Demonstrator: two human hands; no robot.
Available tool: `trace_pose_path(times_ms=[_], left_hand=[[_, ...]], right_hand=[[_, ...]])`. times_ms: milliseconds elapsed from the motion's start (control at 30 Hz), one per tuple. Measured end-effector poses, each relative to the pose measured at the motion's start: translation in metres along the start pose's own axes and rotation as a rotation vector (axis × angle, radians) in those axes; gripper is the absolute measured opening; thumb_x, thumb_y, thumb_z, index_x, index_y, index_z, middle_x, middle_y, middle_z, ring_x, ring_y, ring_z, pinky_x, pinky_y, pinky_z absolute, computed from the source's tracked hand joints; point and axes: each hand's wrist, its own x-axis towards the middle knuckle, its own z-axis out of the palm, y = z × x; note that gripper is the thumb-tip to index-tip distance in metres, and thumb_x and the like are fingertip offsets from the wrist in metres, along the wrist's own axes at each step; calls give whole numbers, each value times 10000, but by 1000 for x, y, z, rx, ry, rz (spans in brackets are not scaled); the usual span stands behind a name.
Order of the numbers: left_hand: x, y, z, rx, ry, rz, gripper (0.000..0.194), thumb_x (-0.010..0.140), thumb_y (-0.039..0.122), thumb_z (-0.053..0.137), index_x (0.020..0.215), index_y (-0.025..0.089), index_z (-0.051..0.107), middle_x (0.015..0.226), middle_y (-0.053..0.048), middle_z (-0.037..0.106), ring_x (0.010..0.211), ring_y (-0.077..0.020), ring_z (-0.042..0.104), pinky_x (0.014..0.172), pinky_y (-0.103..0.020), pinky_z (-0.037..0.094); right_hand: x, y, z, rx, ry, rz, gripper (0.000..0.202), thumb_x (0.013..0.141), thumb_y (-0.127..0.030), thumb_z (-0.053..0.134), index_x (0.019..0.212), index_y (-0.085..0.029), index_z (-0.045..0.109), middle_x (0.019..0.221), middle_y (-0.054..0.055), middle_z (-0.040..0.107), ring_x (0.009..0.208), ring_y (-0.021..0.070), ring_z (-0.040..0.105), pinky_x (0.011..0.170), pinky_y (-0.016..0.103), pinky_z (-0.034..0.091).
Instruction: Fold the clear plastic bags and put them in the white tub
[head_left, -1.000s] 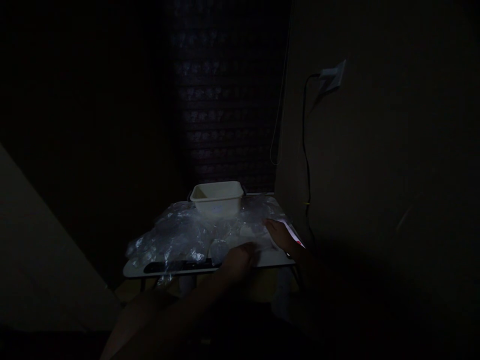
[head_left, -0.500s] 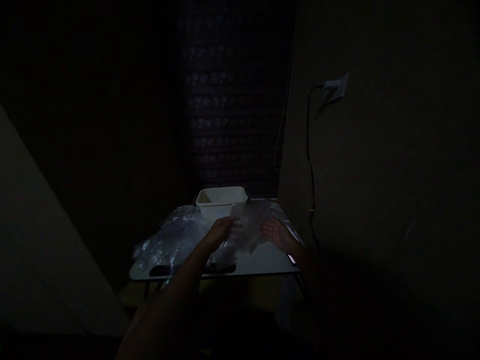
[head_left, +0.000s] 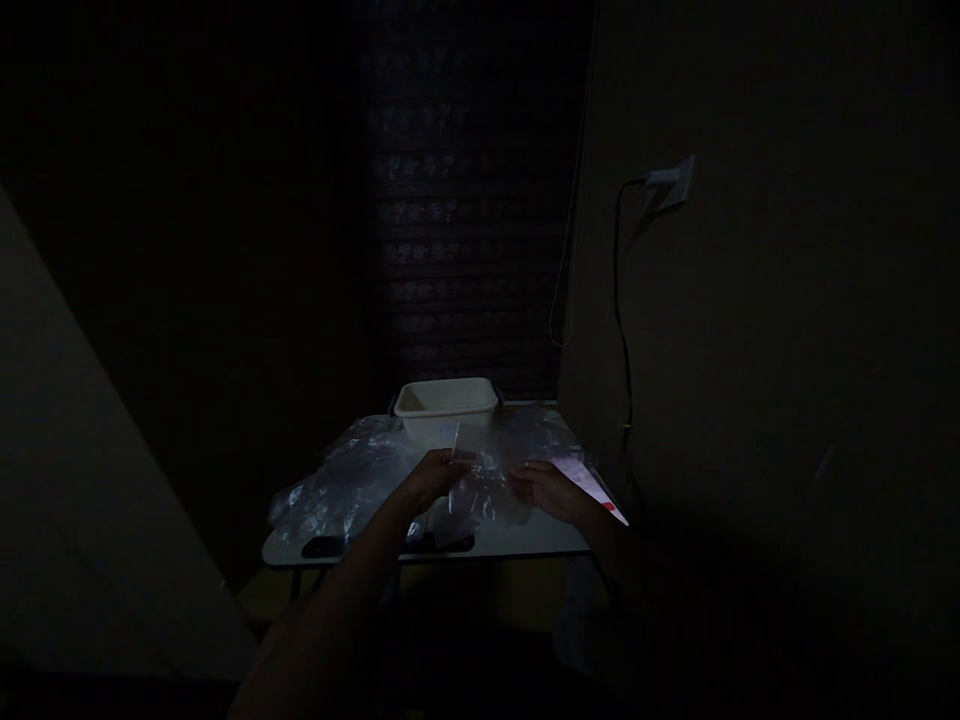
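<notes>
In dim light, a clear plastic bag [head_left: 484, 490] is stretched between my two hands above a small white table [head_left: 517, 538]. My left hand [head_left: 436, 475] is closed on the bag's left edge, its fingertips partly behind the film. My right hand [head_left: 541, 486] pinches the bag's right side with bent fingers. More clear plastic bags [head_left: 337, 490] lie in a crumpled heap on the left of the table. A white plastic basin [head_left: 446, 400] with dark handles stands just beyond my hands.
A phone with a lit screen [head_left: 592, 488] lies at the table's right edge, beside my right wrist. More clear plastic [head_left: 536, 425] lies at the back right. A black cord [head_left: 619, 300] hangs from a wall outlet [head_left: 679, 183] on the right. A dark blind [head_left: 465, 220] hangs behind the table.
My right hand has gone from flat with outstretched fingers to gripping the bag. The bag is now held upright between both hands. More of the phone's lit screen shows.
</notes>
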Motion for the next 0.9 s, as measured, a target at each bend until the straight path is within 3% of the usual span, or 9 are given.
trace_pose_path(times_ms=[100, 300, 433, 633, 900], left_hand=[[3, -3, -2, 48, 46, -9, 273, 554, 153, 510, 821, 102, 541, 448, 44, 479, 354, -31, 377, 366, -151, 253], [2, -1, -3, 32, 28, -32, 314, 561, 166, 497, 866, 98, 525, 498, 26, 504, 391, -44, 413, 390, -159, 284], [-4, 4, -1, 34, 42, -29, 264, 590, 169, 478, 840, 107, 534, 444, 47, 469, 337, -26, 356, 351, -145, 238], [-7, 6, 0, 1, -7, -2, 163, 606, 200, 484, 734, 115, 538, 438, 50, 459, 342, -33, 369, 344, -147, 232], [-7, 7, -1, -51, -15, 18, 175, 595, 239, 512, 718, 116, 528, 438, 63, 437, 333, -20, 344, 346, -145, 233]], right_hand=[[0, 0, -1, 1, 1, 4, 80, 591, -172, 541, 657, -127, 538, 585, -2, 573, 545, 83, 530, 533, 206, 387], [-1, -1, -4, -7, -11, 8, 101, 587, -181, 536, 674, -132, 525, 558, 2, 574, 504, 92, 524, 483, 208, 371], [-1, -3, -4, 27, -10, 19, 149, 588, -146, 519, 736, -142, 512, 535, -16, 565, 477, 84, 516, 460, 198, 364], [-2, -3, -2, 69, -26, 7, 92, 593, -131, 514, 683, -140, 502, 536, -11, 569, 485, 82, 522, 451, 184, 369], [-2, -2, -4, 79, 17, -14, 84, 593, -129, 530, 677, -131, 525, 544, -12, 565, 516, 80, 531, 475, 180, 387]])
